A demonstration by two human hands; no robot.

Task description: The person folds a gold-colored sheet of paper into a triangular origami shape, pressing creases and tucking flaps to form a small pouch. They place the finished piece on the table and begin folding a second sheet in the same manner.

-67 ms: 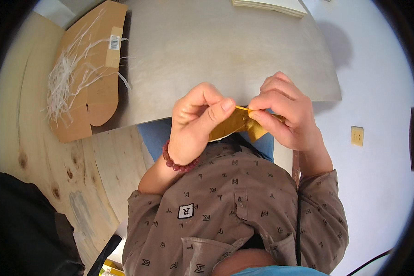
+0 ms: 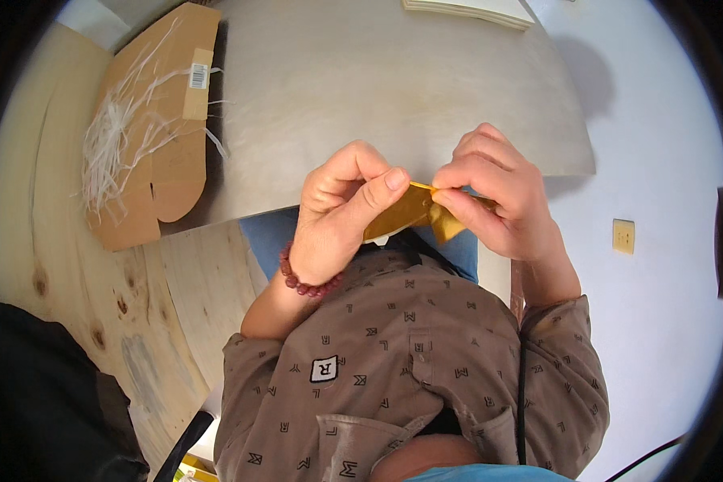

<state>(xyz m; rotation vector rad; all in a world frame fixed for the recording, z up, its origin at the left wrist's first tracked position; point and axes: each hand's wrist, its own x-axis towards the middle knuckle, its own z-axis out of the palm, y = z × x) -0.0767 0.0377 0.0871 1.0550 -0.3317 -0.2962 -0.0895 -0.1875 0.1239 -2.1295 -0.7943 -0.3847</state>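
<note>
Between my two hands is a thin, shiny gold sheet, foil-like, its upper edge drawn into a narrow taut strip. My left hand, with a dark red bead bracelet at the wrist, pinches the left end of that edge between thumb and bent fingers. At the other end, my right hand grips the edge between thumb and forefinger. A creased, folded corner of the sheet hangs below the right fingertips. Parts of it are hidden behind both hands. A small white bit shows at its lower edge.
Just beyond my hands lies the grey tabletop. An unfolded brown cardboard piece with white strips lies at the left. A pale stack of paper rests at the far edge. On the right is a white wall with a socket.
Both hands have risen very slightly with the gold sheet. Their pinching grips look the same.
</note>
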